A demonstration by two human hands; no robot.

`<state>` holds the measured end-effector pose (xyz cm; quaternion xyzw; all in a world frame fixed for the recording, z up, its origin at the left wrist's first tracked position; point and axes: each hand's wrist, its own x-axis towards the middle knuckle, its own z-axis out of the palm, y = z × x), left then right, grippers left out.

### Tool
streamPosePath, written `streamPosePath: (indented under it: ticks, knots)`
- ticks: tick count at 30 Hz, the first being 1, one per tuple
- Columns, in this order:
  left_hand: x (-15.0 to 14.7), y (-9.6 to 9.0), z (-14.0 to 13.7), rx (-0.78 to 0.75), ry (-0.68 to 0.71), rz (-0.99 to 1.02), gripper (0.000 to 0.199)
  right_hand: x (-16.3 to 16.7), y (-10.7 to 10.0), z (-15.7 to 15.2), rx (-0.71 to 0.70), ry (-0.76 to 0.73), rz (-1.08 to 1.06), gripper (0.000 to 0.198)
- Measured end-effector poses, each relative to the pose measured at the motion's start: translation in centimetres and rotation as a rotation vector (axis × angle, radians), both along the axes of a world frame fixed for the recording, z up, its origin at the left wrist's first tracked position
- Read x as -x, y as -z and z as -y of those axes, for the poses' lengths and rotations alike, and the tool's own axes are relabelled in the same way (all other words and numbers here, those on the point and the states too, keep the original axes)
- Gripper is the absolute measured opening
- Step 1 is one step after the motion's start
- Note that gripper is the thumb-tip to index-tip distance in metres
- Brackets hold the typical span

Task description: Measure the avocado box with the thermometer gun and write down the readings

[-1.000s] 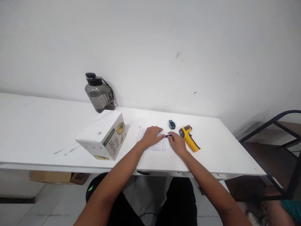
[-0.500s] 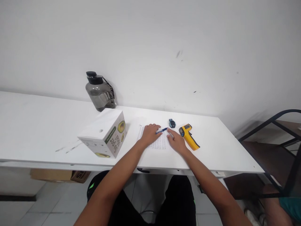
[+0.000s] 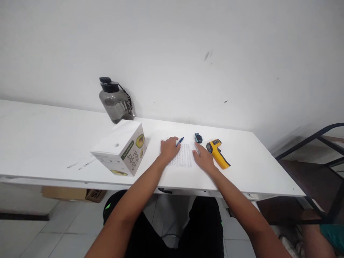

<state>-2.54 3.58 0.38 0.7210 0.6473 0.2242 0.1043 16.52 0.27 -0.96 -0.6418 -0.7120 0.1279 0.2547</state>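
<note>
A blue pen [image 3: 180,141] is pinched in my left hand [image 3: 169,149], its dark end pointing up and to the right. That hand rests on the left part of a sheet of paper [image 3: 185,157] covered in rows of handwriting. My right hand [image 3: 203,158] lies at the sheet's right side, fingers curled around a slim whitish thing [image 3: 197,149] whose kind I cannot make out. Just beyond my right fingertips is a small smartwatch [image 3: 198,138] with a blue strap. A yellow infrared thermometer gun [image 3: 219,154] lies close to the right of that hand.
A white box with avocado pictures [image 3: 120,148] stands on the white table [image 3: 255,161] to the left. Behind it, near the wall, is a large grey water bottle [image 3: 115,102]. A dark-framed chair [image 3: 317,168] is at the right, with part of another person below.
My hands have moved apart, and the pen has left my right fingertips. It now tilts more upright in my left hand. The view has shifted slightly.
</note>
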Motion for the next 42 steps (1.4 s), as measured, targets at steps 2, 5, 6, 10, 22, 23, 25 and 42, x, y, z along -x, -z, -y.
streamPosePath:
  ticks: [2, 5, 6, 10, 22, 23, 25, 42]
  knots:
    - [0.0, 0.2, -0.2, -0.004, 0.011, -0.004, 0.032, 0.0, 0.1, 0.0, -0.013, -0.009, 0.01, 0.05]
    - [0.0, 0.6, -0.4, -0.021, 0.033, -0.012, 0.031, 0.0, 0.1, 0.1, -0.042, -0.023, 0.031, 0.05]
    - [0.0, 0.7, -0.4, -0.027, 0.036, -0.014, 0.03, 0.1, 0.2, 0.1, -0.053, -0.033, 0.038, 0.049]
    - [-0.1, 1.1, -0.3, -0.04, 0.019, -0.02, 0.031, 0.3, 0.2, 0.5, -0.112, -0.091, 0.087, 0.044]
    - [-0.4, 0.5, 3.8, -0.03, -0.102, -0.078, 0.056, 0.5, -0.5, 2.0, -0.112, -0.09, 0.325, 0.048]
    - [-0.3, 0.4, 4.3, -0.026, -0.105, -0.081, 0.058, 0.4, -0.6, 2.3, -0.109, -0.128, 0.349, 0.049]
    - [-0.2, 0.4, 5.3, -0.02, -0.107, -0.083, 0.061, 0.2, -1.0, 3.1, -0.108, -0.178, 0.415, 0.049]
    - [0.2, 0.5, 8.7, -0.008, -0.083, -0.08, 0.059, -1.6, 0.2, 5.5, 0.087, -0.147, 0.363, 0.076]
